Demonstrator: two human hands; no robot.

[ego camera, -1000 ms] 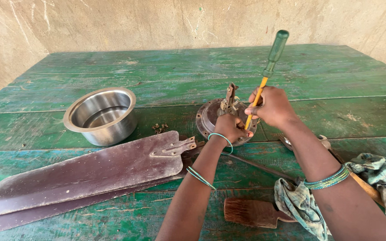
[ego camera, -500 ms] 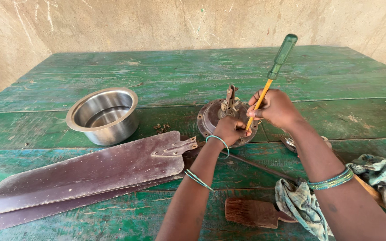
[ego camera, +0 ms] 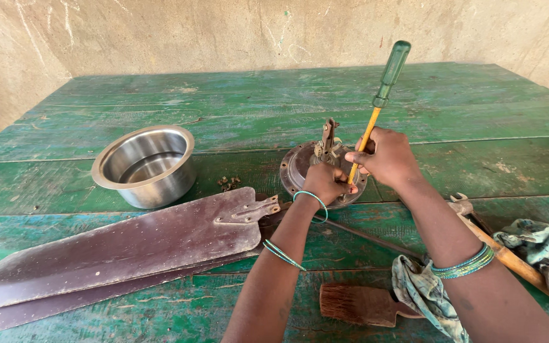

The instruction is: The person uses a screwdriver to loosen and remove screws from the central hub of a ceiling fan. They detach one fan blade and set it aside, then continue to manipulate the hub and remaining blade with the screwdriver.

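Observation:
A round, rusty fan motor housing [ego camera: 300, 166] sits on the green wooden table [ego camera: 236, 101], with a metal bracket [ego camera: 329, 138] sticking up from its middle. My left hand [ego camera: 325, 182] presses down on the housing's near edge. My right hand [ego camera: 387, 156] grips the yellow shaft of a green-handled screwdriver [ego camera: 386, 79], which stands almost upright with its tip down at the housing, between my two hands. Both wrists wear green bangles.
A steel bowl [ego camera: 144, 165] stands left of the housing. Two brown fan blades [ego camera: 122, 251] lie across the near left. A few small screws [ego camera: 229, 183] lie between bowl and housing. A wooden brush [ego camera: 360, 303], patterned cloth [ego camera: 430, 289] and a wooden-handled tool [ego camera: 503, 254] lie near right.
The screwdriver's handle has tilted a little between frames while its tip stays at the housing. My left hand stays on the housing; the camera has shifted slightly.

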